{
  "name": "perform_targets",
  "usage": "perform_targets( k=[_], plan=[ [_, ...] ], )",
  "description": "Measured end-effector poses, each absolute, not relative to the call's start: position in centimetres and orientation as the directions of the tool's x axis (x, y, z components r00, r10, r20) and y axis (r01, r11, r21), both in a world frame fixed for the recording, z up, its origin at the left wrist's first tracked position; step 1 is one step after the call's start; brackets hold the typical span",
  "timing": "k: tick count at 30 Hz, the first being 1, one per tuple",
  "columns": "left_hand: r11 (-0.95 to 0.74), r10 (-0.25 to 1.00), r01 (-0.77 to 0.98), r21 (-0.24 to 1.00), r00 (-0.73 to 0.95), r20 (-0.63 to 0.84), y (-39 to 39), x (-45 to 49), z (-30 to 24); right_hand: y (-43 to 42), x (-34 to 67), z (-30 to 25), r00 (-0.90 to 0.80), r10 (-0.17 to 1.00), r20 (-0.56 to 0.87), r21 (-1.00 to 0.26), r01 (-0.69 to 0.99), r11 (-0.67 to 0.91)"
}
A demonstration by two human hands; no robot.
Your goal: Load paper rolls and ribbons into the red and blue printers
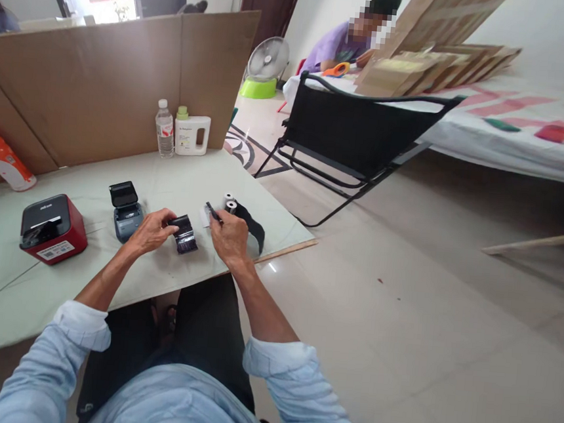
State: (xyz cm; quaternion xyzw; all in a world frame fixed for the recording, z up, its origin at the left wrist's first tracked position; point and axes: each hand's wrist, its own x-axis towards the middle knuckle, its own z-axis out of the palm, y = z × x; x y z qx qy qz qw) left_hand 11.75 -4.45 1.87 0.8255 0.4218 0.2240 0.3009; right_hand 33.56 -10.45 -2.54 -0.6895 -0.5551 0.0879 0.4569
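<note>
My left hand [154, 230] pinches the upper edge of a glossy black strip [187, 237] that curls down onto the table. Closed around a small dark slim object [212, 211] is my right hand [230, 238]; its exact kind is too small to tell. A white piece [204, 216] shows just beside that object. Behind the right hand stand small white rolls [231, 206], and a black band [256, 230] curves out past its far side. To the left of my left hand sits a small dark label printer [127, 221] with its lid up.
A red and black printer [56, 228] stands on the table's left. Farther back are an orange bottle [3, 155], a water bottle [165, 132], a white jug [186, 137] and a cardboard screen [120, 85]. Right are a black chair [353, 129] and a person [333, 48] at another table with boxes [402, 74].
</note>
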Motion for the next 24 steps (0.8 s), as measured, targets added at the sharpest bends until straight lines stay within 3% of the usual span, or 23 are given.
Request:
perform_targets(
  k=[5,8,12,16,21,24],
  plan=[
    [-0.253,0.865,0.308,0.917,0.496,0.072,-6.2,8.6,2.7,-9.9,31.7,-2.9,0.228,0.919,0.323,-0.559,0.829,-0.01],
    [-0.193,0.888,0.256,0.947,0.457,0.058,-7.0,7.3,3.1,-10.7,30.9,-2.9,0.059,0.93,0.363,-0.551,0.818,0.163],
    [-0.179,0.904,0.25,0.951,0.424,0.059,-7.6,6.1,3.6,-12.4,29.8,-2.1,-0.086,0.827,0.555,-0.556,0.701,0.446],
    [-0.183,0.906,0.282,0.942,0.42,0.05,-8.3,5.6,3.9,-13.4,27.8,-1.3,-0.19,0.772,0.607,-0.531,0.625,0.572],
    [-0.175,0.888,0.335,0.926,0.46,0.001,-9.6,4.8,4.3,-13.4,26.1,-0.8,-0.163,0.78,0.605,-0.668,0.429,0.608],
    [-0.187,0.871,0.302,0.935,0.491,0.015,-10.3,4.2,4.5,-13.2,25.9,-0.2,-0.105,0.863,0.494,-0.824,0.26,0.503]
  ],
)
